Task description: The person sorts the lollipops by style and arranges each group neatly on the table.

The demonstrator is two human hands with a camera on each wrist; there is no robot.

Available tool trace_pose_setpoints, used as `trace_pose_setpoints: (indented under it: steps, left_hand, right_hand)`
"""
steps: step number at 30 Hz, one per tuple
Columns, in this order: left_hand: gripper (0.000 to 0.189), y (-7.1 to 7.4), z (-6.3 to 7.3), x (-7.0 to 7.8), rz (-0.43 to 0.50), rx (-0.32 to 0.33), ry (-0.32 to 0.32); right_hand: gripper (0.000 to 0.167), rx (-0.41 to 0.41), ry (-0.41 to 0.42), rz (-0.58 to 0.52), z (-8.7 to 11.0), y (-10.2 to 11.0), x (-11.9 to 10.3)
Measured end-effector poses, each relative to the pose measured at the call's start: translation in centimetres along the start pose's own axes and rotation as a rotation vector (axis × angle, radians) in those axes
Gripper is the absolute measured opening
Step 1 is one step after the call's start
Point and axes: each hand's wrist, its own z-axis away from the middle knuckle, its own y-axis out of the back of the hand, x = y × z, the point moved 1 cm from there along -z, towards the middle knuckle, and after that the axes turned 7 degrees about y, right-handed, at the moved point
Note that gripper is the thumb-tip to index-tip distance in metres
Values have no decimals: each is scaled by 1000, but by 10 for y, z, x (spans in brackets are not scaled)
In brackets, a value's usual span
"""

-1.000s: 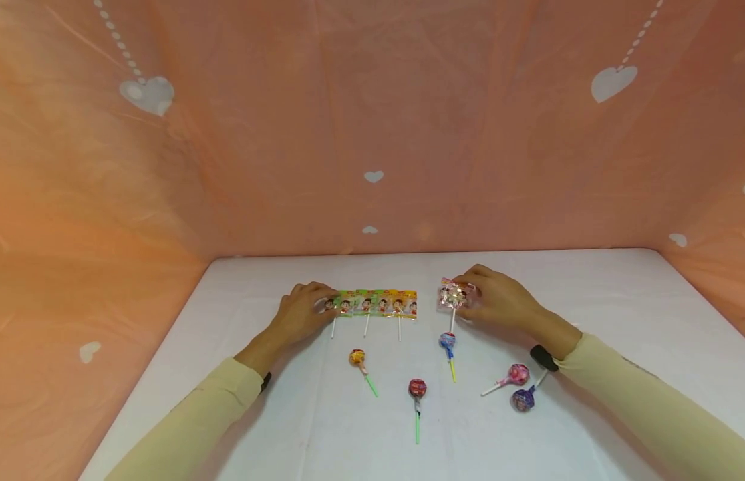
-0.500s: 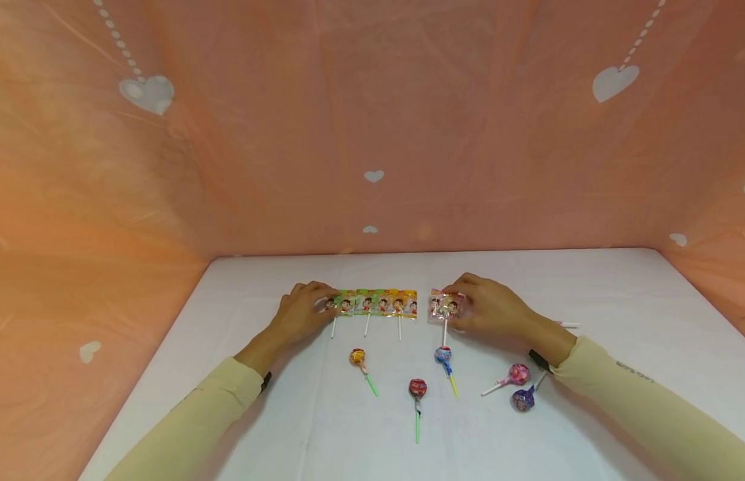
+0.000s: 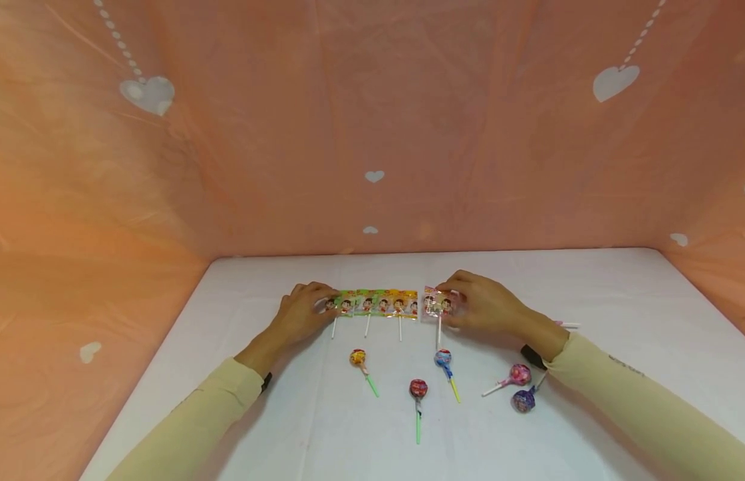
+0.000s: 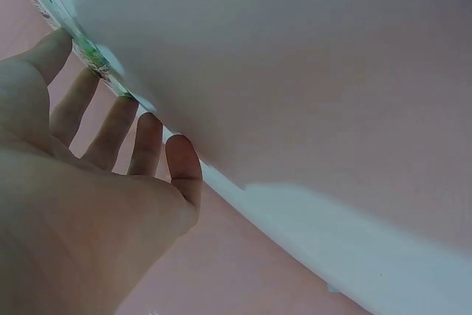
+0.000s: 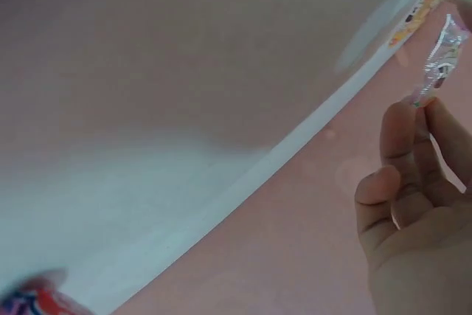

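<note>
My left hand [image 3: 300,312] holds the left end of a green-wrapped flat lollipop [image 3: 346,304], thumb and forefinger at its wrapper. In the left wrist view, the other fingertips of the left hand [image 4: 110,145] stand along the table. Directly right of it lie another green-wrapped lollipop [image 3: 367,304] and an orange-wrapped one [image 3: 399,305], wrappers edge to edge, sticks toward me. My right hand [image 3: 486,302] pinches the right side of a pink clear-wrapped flat lollipop [image 3: 431,302], just right of the orange one. In the right wrist view its wrapper [image 5: 441,60] tilts above the table.
Nearer me on the white table [image 3: 276,427] lie round lollipops: yellow [image 3: 357,357], red [image 3: 417,388], blue [image 3: 443,359], pink [image 3: 519,374] and purple [image 3: 524,400]. A white stick [image 3: 569,325] shows behind the right wrist. Orange cloth [image 3: 372,133] walls the back and sides.
My right hand has carried the pink-wrapped lollipop leftward, closer to the orange one. The blue round lollipop has shifted slightly toward me. My left hand has stayed put.
</note>
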Motion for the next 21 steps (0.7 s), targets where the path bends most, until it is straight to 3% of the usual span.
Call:
trace_pose_setpoints:
  steps: [21]
  left_hand:
    - [40, 4, -3, 5, -57, 15, -21]
  right_hand:
    - [52, -32, 27, 6, -8, -2, 11]
